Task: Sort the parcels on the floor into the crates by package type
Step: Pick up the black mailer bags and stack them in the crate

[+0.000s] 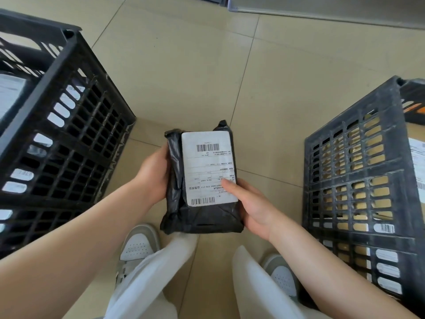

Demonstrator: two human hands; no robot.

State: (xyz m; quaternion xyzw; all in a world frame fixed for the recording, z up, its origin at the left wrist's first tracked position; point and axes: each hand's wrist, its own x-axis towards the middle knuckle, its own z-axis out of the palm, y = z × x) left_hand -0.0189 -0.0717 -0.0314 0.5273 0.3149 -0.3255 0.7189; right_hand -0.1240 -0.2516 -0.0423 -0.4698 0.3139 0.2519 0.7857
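A black plastic mailer parcel (202, 215) with a white shipping label is held above the floor between both hands, label up. My left hand (153, 173) grips its left edge, fingers hidden underneath. My right hand (250, 208) grips the lower right corner, thumb pressing on the label. A black crate (69, 107) stands on the left; dark bags with white labels show through its slots. A second black crate (358, 171) stands on the right, with brown cardboard boxes visible inside.
Beige tiled floor (195, 72) stretches between and beyond the two crates. My legs in white trousers and grey-white shoes (138, 245) are below the parcel. A grey metal edge (322, 8) runs along the top right.
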